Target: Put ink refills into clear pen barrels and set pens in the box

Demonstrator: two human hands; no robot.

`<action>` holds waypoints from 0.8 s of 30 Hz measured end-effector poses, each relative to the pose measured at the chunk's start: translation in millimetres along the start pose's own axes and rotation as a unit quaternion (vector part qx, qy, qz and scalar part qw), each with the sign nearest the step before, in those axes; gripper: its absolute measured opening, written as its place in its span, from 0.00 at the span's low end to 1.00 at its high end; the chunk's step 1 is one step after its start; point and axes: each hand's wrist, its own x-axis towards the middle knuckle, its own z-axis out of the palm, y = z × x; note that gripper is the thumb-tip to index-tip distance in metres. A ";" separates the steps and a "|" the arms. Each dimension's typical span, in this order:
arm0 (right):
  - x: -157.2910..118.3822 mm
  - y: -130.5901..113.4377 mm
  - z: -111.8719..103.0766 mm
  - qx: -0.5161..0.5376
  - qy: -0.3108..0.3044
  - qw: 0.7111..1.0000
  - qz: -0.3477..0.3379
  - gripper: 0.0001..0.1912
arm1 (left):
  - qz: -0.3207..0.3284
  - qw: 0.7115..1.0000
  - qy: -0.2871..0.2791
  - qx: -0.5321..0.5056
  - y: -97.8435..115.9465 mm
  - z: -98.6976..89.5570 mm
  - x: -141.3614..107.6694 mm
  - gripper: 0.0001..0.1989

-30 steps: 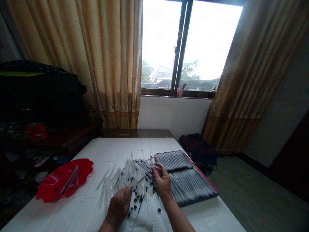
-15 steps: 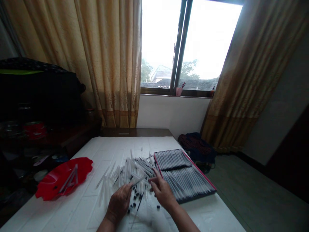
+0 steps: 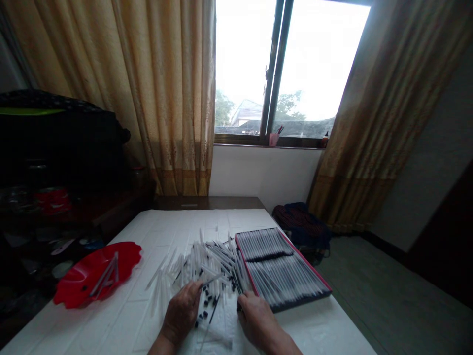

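Observation:
My left hand (image 3: 181,309) is closed, pinching a slim clear plastic tube (image 3: 212,280) that points up and to the right. Close to the tray's lower left corner, my right hand (image 3: 261,319) has its fingertips pressed together on a small black cap (image 3: 239,306), mostly hidden by the fingers. Beyond both hands lies a loose pile of clear tubes (image 3: 195,259), some with dark rods among them. Several black caps (image 3: 206,313) are scattered between the hands, beside a thin dark rod (image 3: 214,309).
A red-edged tray (image 3: 325,285) on the right holds two rows of filled clear tubes. On the left a red scalloped dish (image 3: 70,286) contains a few tubes. A white cover (image 3: 121,325) lies over the table. Dark clutter and a black bag (image 3: 62,143) stand far left.
My right hand has come down and nearer from the pile's edge, its fingers closing on the black cap that lay alone there. My left hand stays almost still with its tube.

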 end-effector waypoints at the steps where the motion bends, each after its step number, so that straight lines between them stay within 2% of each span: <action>1: 2.8 -0.2 -1.1 0.024 0.010 1.000 -0.003 0.11 | 0.001 1.000 -0.002 0.000 0.4 -0.4 0.3 0.15; 5: 16.7 -1.1 -7.4 0.127 0.061 0.990 0.000 0.07 | 0.010 1.000 -0.016 -0.003 1.9 -2.1 1.7 0.14; 10: 27.9 -5.2 -11.5 0.202 0.102 0.974 0.002 0.06 | 0.016 1.000 -0.017 -0.001 1.9 -1.9 1.7 0.14; 24: 32.0 -15.1 -19.0 0.206 0.121 0.970 -0.034 0.06 | 0.022 0.999 -0.041 0.002 3.1 -0.8 0.7 0.15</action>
